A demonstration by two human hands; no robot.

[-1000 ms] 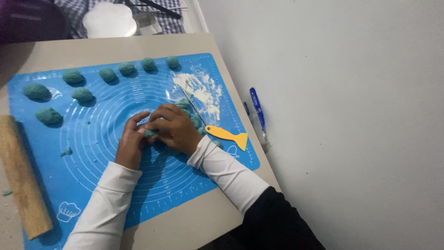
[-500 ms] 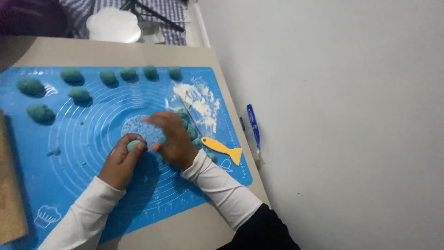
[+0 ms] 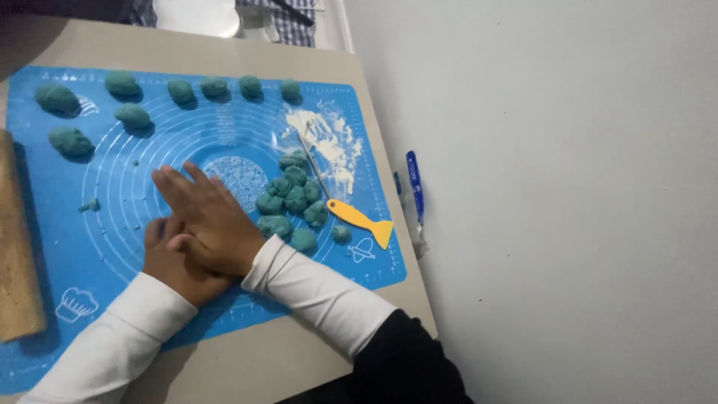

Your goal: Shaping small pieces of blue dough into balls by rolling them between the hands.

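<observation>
At the far left a wooden rolling pin [image 3: 16, 247] lies along the edge of the blue silicone mat [image 3: 90, 247]. Eight rolled teal dough balls [image 3: 133, 115] sit finished along the mat's top. The left hand [image 3: 176, 262] lies flat, palm up, under the right hand [image 3: 209, 221], pressed palm down on it; a piece is presumably between them, hidden. Right of the hands, a cluster of cut dough pieces [image 3: 293, 198] waits unrolled, beside a flour patch [image 3: 329, 142] and a yellow-handled knife [image 3: 351, 217].

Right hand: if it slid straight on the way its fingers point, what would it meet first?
The right hand points up-left across the blue mat. Bare mat comes first; the nearest thing roughly in line looks like the green dough ball, though the line is uncertain.
</observation>
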